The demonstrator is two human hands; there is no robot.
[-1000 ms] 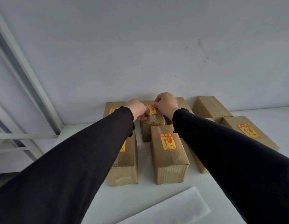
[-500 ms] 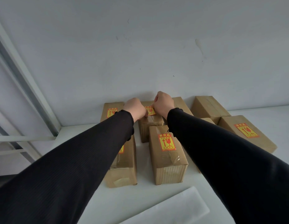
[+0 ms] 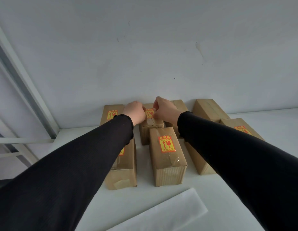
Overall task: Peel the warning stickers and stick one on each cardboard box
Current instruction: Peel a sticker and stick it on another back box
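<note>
Head view shows two hands in black sleeves meeting over a far cardboard box (image 3: pixel 150 126) by the wall. Left hand (image 3: pixel 134 112) and right hand (image 3: pixel 165 110) both have their fingers curled down onto the red-and-yellow warning sticker (image 3: pixel 149 113) on that box's top; whether they pinch it or only press it I cannot tell. Seven boxes can be counted on the white table (image 3: pixel 161 194): three toward the left and middle-left, one near middle box (image 3: pixel 168 155), one behind the right hand, and two at the far right (a further one under the right sleeve is possible but hidden). Five stickers show, one each on five boxes, two of them partly covered by sleeves. One white backing sheet (image 3: pixel 163 214) lies near the table's front edge.
</note>
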